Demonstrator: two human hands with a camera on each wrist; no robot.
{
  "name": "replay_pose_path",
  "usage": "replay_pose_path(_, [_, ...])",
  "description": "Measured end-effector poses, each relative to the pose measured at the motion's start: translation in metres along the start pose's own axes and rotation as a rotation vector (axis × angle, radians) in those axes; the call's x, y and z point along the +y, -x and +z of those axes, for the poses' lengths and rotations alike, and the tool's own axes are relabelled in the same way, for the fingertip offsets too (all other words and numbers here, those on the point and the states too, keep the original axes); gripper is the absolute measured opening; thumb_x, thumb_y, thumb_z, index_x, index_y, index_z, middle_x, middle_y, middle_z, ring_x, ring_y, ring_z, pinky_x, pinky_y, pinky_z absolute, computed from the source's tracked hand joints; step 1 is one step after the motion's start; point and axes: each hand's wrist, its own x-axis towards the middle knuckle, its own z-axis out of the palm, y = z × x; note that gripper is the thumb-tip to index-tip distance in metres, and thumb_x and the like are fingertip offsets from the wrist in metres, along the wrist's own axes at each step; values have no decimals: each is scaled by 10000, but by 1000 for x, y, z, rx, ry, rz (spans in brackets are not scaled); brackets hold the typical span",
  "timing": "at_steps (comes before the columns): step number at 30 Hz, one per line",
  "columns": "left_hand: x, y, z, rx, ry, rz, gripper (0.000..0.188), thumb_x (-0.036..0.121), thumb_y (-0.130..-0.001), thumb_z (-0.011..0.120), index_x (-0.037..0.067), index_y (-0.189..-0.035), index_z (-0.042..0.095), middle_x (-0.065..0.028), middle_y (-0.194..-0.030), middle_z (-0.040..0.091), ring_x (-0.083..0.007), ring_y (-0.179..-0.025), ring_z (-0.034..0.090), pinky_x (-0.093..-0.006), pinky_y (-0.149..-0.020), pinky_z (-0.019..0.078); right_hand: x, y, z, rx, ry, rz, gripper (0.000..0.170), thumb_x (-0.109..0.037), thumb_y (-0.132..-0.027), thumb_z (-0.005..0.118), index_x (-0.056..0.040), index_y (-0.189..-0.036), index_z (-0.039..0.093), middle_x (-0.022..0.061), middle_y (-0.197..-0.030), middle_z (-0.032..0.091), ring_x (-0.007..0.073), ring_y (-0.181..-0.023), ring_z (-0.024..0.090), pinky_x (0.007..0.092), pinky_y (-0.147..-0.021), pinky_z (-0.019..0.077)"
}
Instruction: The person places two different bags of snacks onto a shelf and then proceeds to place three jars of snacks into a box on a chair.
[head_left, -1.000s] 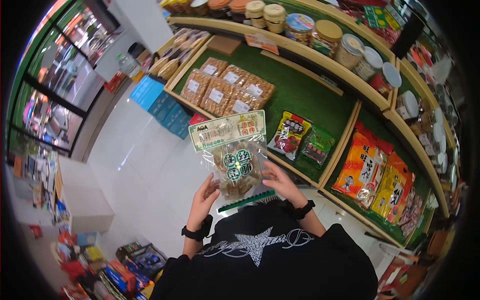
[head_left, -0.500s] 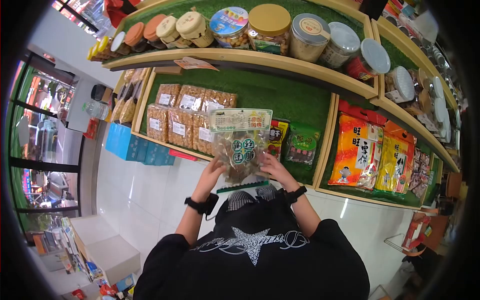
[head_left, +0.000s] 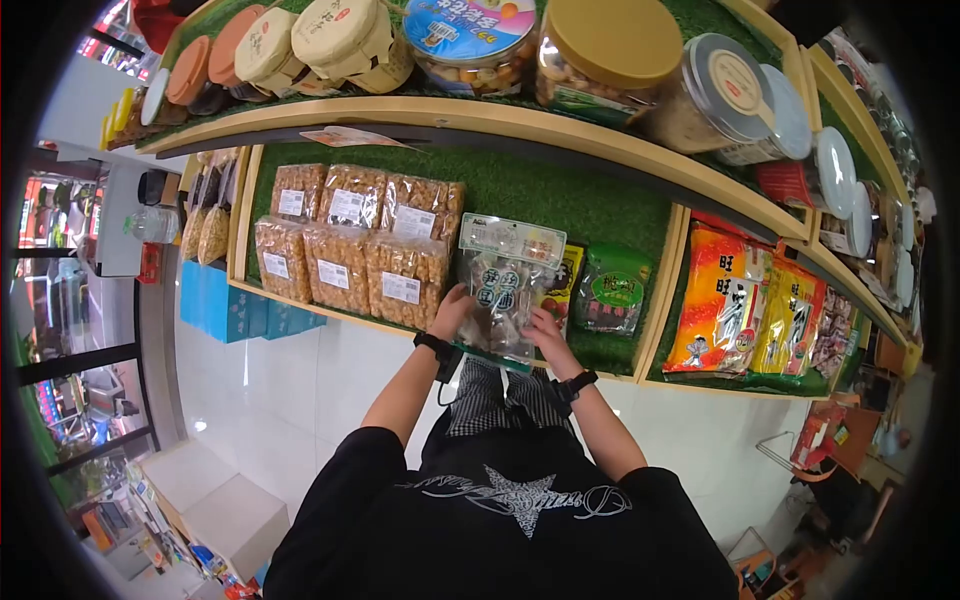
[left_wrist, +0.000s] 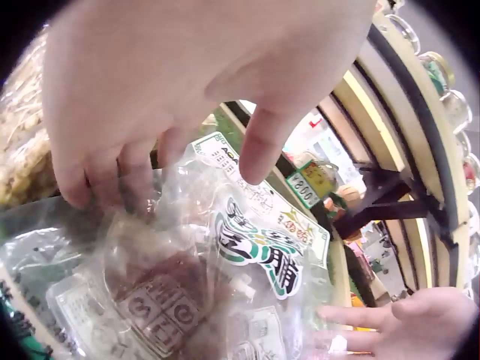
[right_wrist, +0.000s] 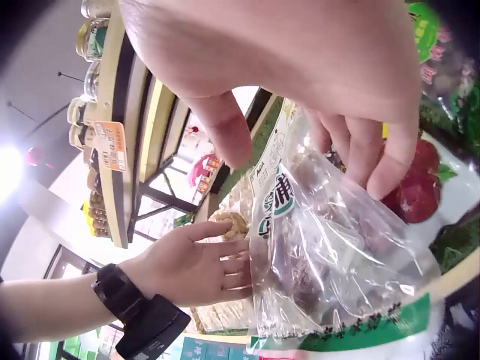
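A clear plastic snack bag (head_left: 500,290) with a pale printed header and green-and-white Chinese lettering lies against the front of the green-lined shelf. My left hand (head_left: 453,312) is at its left side. My right hand (head_left: 550,338) touches the opposite side. Seen from the right wrist, the left hand (right_wrist: 191,266) has extended fingers along the bag's edge and its thumb apart. In the left wrist view, the right hand (left_wrist: 420,326) likewise has extended fingers at the bag (left_wrist: 255,247). Small wrapped pieces show through the plastic.
Brown crunchy snack packs (head_left: 340,260) stand in two rows left of the bag. A yellow-and-black bag (head_left: 568,275) and a green bag (head_left: 613,290) lie to the right. Beyond a wooden divider (head_left: 665,290) are red and yellow bags. Jars (head_left: 605,50) line the shelf above.
The hands and the snack bag have moved forward from over the floor to the shelf, between the brown packs and the yellow-and-black bag. The head view has turned and come closer to the shelves.
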Motion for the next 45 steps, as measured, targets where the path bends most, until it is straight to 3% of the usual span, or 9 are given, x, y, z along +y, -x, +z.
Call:
replay_pose_path(4, [-1,-25,-1,22,-47,-39,663,157,-782,603,-42,-1327,282,-116,-1125,515,-187,-1006,497,-286,-855,398,13,-25,3,-8,-68,51,662,-142,-824,555,-62,-1391,222,115,-1379,346,150,-1095,472,250,-789,397])
replay_pose_path(9, [-30,-47,4,164,-233,82,755,213,-744,635,-37,-1343,250,-158,-1206,459,-231,-1071,463,-290,-891,375,-7,-30,7,-24,-219,118,609,-105,-837,524,-173,-1392,282,-20,-893,465,64,-725,436,196,-631,355])
replay_pose_path(13, [-23,-41,6,262,-324,-4,748,399,-673,652,-4,-1253,409,-213,-1202,502,-356,-1112,469,-381,-947,337,-15,-32,26,-38,-143,66,602,-89,-847,515,-172,-1395,279,-45,-862,453,40,-660,359,174,-574,294])
replay_pose_path(17, [-30,-49,0,225,-199,42,627,325,-682,647,-15,-1179,473,-194,-1079,573,-306,-983,554,-349,-863,405,-4,-48,31,-40,-43,34,626,-83,-849,513,-154,-1410,244,-2,-1045,504,75,-840,464,198,-707,369])
replay_pose_path(22, [-1,-30,6,253,-159,89,562,200,-734,608,-75,-1187,420,-133,-961,553,-172,-783,551,-276,-652,455,-20,-51,45,-149,-93,-9,681,-93,-836,535,-101,-1421,186,67,-1459,213,156,-1316,224,281,-1032,231])
replay_pose_path(32, [-8,-65,-42,466,-152,241,452,197,-726,597,-86,-1064,495,-77,-764,537,-120,-565,491,-245,-466,378,-8,-87,80,-238,-73,-13,691,-73,-844,532,-141,-1428,170,75,-1259,441,119,-1055,446,228,-892,347])
replay_pose_path(36, [7,-72,-80,384,-208,222,668,238,-736,596,-102,-1264,368,-268,-1279,425,-316,-1204,406,-315,-994,299,-10,-90,94,-106,-33,54,705,-126,-812,583,-145,-1416,219,123,-1257,447,147,-1061,461,253,-885,360])
replay_pose_path(38, [-4,-77,-84,353,-223,197,722,275,-723,611,-66,-1297,337,-267,-1282,417,-335,-1195,405,-334,-997,297,-2,-89,83,-60,-59,15,640,-150,-806,586,-112,-1374,294,145,-1241,459,213,-1063,478,301,-879,378])
replay_pose_path(45, [-5,-25,-39,425,-1131,348,957,400,-640,687,100,-1400,187,-296,-1283,345,-446,-1138,366,-462,-984,285,-2,-46,32,479,1313,-369,580,-139,-739,588,-187,-1291,417,154,-1363,309,335,-1237,311,510,-957,299])
